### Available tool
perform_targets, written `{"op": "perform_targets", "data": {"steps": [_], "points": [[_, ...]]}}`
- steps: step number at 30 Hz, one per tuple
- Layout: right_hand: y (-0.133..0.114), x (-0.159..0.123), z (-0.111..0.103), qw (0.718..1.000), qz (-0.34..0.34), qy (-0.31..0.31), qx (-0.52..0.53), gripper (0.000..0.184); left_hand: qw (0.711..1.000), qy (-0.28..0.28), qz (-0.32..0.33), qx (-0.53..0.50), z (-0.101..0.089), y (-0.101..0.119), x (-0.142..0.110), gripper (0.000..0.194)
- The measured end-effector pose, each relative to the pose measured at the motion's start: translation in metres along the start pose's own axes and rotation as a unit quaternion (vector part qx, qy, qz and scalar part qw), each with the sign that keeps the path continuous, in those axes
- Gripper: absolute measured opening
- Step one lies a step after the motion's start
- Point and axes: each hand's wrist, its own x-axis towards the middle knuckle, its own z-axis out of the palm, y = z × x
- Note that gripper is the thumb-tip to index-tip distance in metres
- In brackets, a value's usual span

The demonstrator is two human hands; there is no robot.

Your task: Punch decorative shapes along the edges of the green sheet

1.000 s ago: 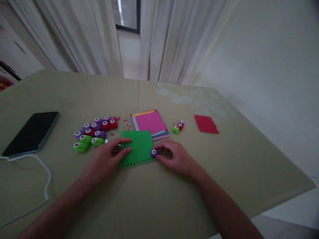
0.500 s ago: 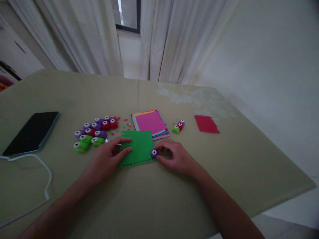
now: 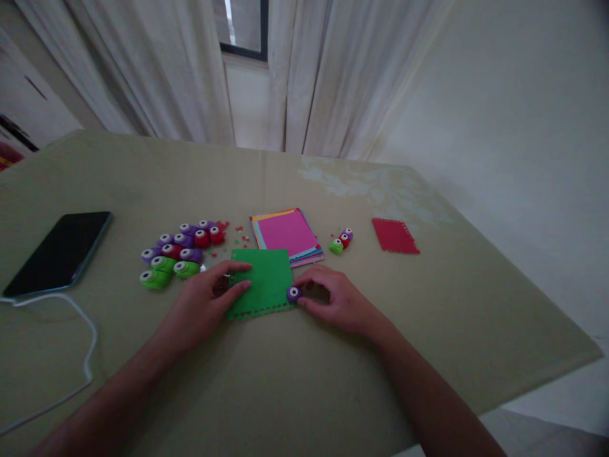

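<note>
A square sheet of green paper [image 3: 264, 282] lies in front of me, with small punched notches along its near edge and more at its left side. My left hand [image 3: 209, 292] holds the sheet by its left side, thumb and fingers resting on top. At the sheet's right edge, near the lower right corner, sits a small purple craft punch [image 3: 294, 292] with a star on its white top. My right hand [image 3: 335, 298] grips this punch between thumb and fingers. Whether the punch is pressed down I cannot tell.
Behind the green sheet lies a stack of coloured paper [image 3: 285, 231]. Several purple, red and green punches [image 3: 174, 251] stand at left, with paper bits nearby. Three more punches [image 3: 342, 241] and a notched red sheet [image 3: 394, 235] are at right. A tablet [image 3: 57, 251] and white cable [image 3: 90, 336] lie far left.
</note>
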Motion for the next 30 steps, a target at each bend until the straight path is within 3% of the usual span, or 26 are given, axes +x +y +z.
{"op": "perform_targets", "data": {"steps": [30], "points": [[0.0012,-0.0006,-0.0005,1.0,-0.002,-0.003,0.001,0.023,1.0,-0.005,-0.002,-0.003,-0.0013,0.0,0.0001,0.048]]}}
